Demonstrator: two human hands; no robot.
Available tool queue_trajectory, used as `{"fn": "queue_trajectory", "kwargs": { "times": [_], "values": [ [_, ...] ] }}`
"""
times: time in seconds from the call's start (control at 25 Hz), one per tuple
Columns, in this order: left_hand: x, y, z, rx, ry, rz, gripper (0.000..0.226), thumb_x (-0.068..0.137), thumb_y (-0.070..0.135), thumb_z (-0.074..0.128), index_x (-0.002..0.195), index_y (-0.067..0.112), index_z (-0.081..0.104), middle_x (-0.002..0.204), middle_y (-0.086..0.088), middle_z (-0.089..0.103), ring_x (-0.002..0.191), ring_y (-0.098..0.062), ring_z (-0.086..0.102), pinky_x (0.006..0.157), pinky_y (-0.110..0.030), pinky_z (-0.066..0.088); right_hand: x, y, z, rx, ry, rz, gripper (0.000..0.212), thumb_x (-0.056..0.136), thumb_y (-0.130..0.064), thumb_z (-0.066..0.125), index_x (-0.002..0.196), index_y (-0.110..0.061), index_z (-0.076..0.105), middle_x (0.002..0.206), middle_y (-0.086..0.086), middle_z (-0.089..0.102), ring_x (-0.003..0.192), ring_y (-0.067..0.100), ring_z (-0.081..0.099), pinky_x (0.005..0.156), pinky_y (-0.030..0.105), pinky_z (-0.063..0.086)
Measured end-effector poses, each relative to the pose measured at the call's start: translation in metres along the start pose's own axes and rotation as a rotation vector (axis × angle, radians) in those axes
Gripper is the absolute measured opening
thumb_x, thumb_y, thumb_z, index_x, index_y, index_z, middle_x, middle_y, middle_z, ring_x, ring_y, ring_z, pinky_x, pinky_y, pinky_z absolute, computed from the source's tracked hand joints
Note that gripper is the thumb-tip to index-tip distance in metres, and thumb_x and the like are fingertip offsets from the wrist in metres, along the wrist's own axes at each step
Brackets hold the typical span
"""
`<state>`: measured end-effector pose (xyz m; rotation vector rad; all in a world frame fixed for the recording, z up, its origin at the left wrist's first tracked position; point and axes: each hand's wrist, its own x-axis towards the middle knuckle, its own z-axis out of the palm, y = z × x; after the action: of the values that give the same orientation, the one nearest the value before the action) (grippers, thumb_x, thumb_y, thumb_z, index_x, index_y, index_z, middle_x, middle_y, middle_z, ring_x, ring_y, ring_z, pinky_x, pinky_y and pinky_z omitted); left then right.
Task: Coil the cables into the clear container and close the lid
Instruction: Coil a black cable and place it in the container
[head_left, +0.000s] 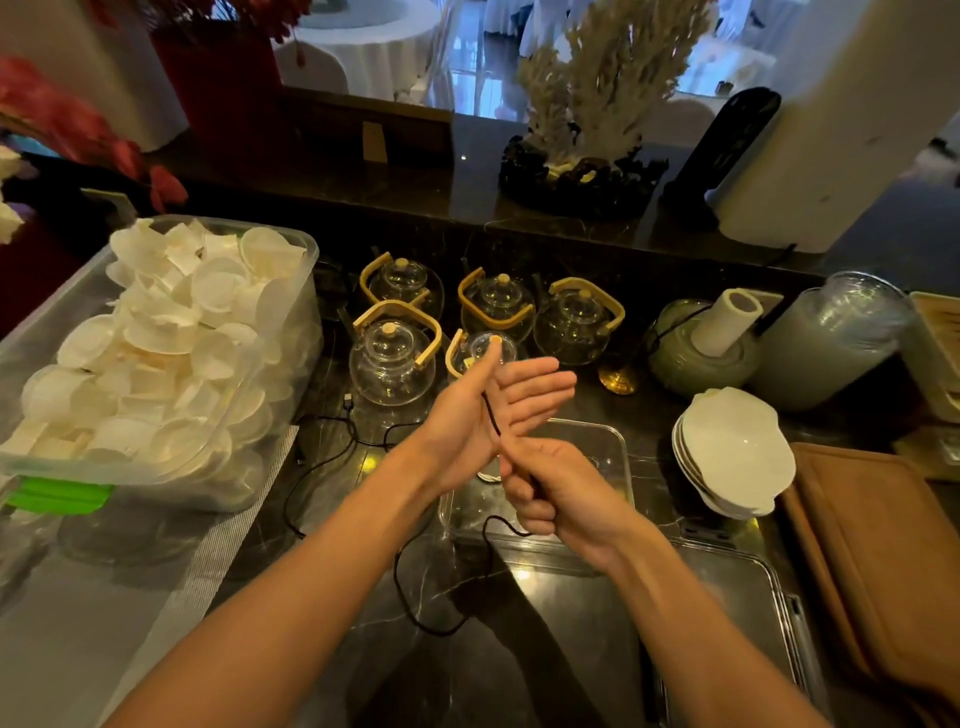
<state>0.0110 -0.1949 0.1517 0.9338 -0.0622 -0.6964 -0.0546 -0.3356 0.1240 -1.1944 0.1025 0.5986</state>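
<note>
Over the dark marble surface (545, 613) the person's left hand (483, 410) is held flat, fingers spread straight, with a black cable (491, 415) running across its palm. The right hand (550, 493) is curled in a closed grip on that same cable just below, and the loose length drops in a loop onto the surface. The clear container (613, 447) sits open directly beneath both hands. A second black cable (332, 457) lies to the left, near the glass teapots (392, 358).

dim indoor light, bright blown-out windows behind, glare spots on dark counter (545, 597), wide-angle bending at edges.
</note>
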Motion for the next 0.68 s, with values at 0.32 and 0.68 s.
{"fn": "queue_trajectory", "kwargs": {
  "times": [0.32,0.68],
  "values": [
    [-0.006,0.023,-0.017,-0.4,-0.335,-0.135,0.077,0.107,0.056,0.023,0.148,-0.007,0.041,0.148,-0.031,0.049,0.137,-0.05,0.046,0.114,-0.062,0.037,0.008,0.037,-0.022,0.29,-0.007,0.033,0.037,0.092,-0.034,0.071,0.066,-0.019,0.05,0.055,-0.004,0.032,0.054,0.014,0.028,0.063,0.029,0.042],
    [-0.007,0.0,-0.039,0.134,-0.237,-0.485,0.09,0.1,0.065,0.029,0.139,-0.015,0.047,0.136,-0.038,0.055,0.127,-0.047,0.057,0.102,-0.054,0.052,0.038,-0.047,-0.032,-0.211,0.156,0.283,0.039,0.1,-0.038,0.061,0.066,-0.018,0.056,0.054,-0.005,0.036,0.041,0.008,0.029,0.043,0.021,0.021]
  ]
}}
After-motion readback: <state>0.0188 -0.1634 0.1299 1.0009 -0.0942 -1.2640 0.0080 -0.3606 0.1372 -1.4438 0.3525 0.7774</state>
